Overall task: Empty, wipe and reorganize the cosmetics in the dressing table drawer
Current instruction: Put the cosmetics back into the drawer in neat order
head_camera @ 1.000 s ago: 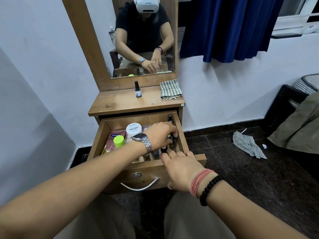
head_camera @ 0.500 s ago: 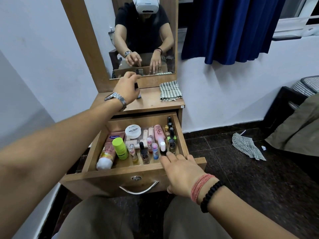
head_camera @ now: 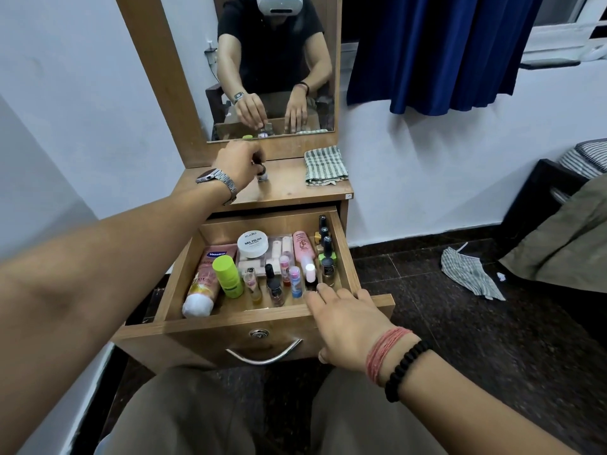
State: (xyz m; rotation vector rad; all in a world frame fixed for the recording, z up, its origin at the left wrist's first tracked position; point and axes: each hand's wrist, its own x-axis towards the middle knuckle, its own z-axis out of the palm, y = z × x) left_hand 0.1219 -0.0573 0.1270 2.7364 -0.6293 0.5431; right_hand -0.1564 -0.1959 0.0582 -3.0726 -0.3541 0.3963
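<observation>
Standing against the wall, the bench [head_camera: 289, 198] carries a folded checked cloth [head_camera: 325, 165] by the mirror, its drawer [head_camera: 249, 326] pulled open and packed with cosmetics. The right hand [head_camera: 348, 323] rests flat-fingered on the drawer's front edge. The left hand [head_camera: 238, 164] pinches a small bottle [head_camera: 262, 175] upright on the benchtop.

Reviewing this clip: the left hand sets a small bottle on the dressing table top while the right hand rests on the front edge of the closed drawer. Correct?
Not quite. The drawer is pulled open, cosmetics showing inside, as the head view shows. The rest holds: the left hand holds a small bottle on the dressing table top, and the right hand rests on the drawer's front edge.
</observation>
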